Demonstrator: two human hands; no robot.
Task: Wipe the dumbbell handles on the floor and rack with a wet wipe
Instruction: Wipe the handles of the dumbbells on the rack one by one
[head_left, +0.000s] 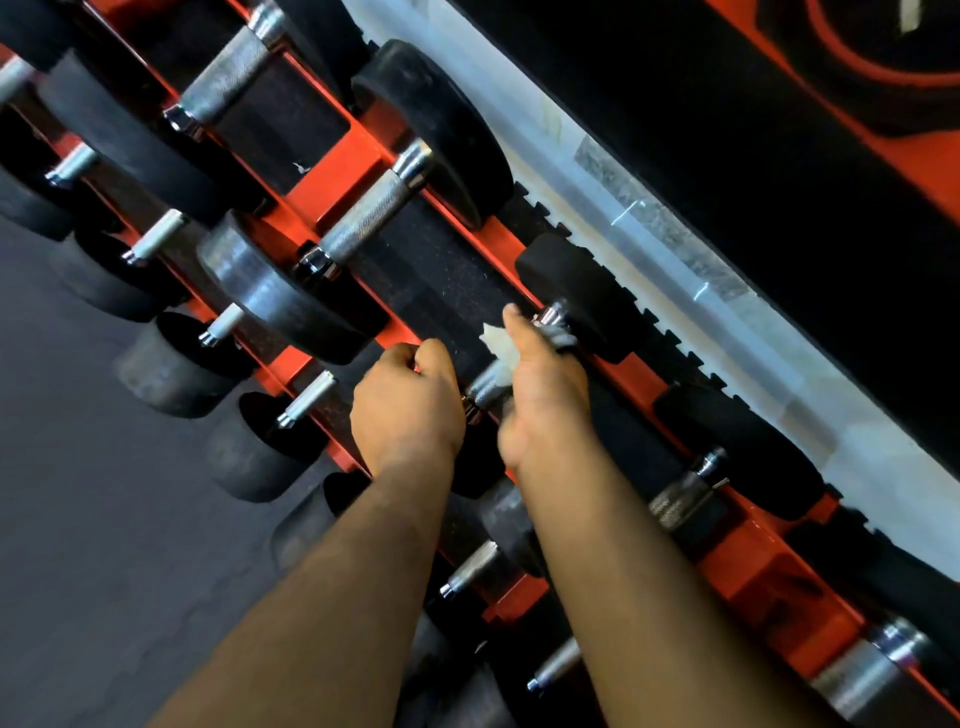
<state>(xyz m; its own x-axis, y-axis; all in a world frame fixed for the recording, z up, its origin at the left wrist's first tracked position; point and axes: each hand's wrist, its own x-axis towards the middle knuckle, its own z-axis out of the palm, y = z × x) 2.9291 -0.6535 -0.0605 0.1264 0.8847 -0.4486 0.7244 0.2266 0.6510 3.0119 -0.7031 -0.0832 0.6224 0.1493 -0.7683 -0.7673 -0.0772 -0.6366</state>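
Observation:
A dumbbell lies across the top tier of the red rack (358, 156), its far black head (582, 291) toward the wall. My right hand (540, 395) wraps around its knurled steel handle (483, 387) with a white wet wipe (498, 345) pressed against the metal; the thumb points up along the bar. My left hand (410, 405) grips the near end of the same dumbbell, fingers curled over it, hiding the near head. Neighbouring dumbbells sit on either side, one with a bare handle (363, 218) to the left, another handle (680, 499) to the right.
A lower tier holds several smaller dumbbells (171, 364) with short chrome handles, close under my forearms. Grey rubber floor (78, 519) lies to the left. A white strip (675, 249) and a black and red wall run behind the rack.

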